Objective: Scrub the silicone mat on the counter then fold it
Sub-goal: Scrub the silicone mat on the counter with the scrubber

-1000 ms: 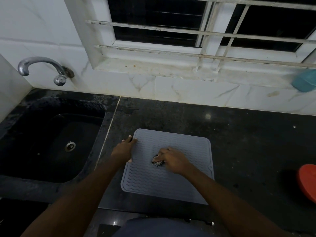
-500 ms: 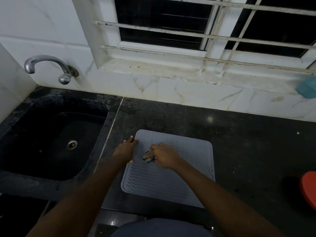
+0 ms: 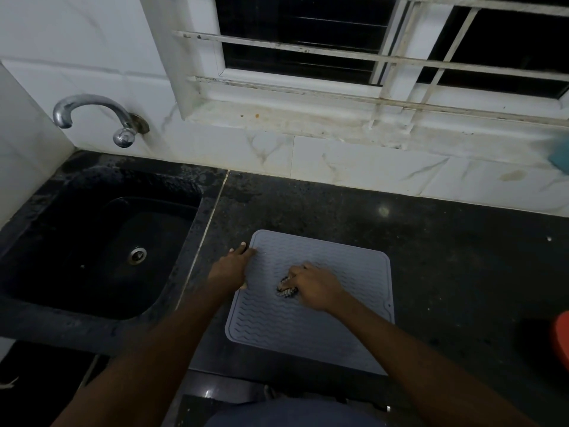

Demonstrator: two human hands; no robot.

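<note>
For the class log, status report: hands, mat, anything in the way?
Left hand presses grey ribbed silicone mat at left edge. Right hand grips dark wiry scrubber mid-mat. Mat flat, unfolded. Nothing in the way.

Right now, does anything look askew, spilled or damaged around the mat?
Nothing stands out: the mat lies flat on the counter, left hand resting on its edge, right hand gripping the scrubber on it.
</note>
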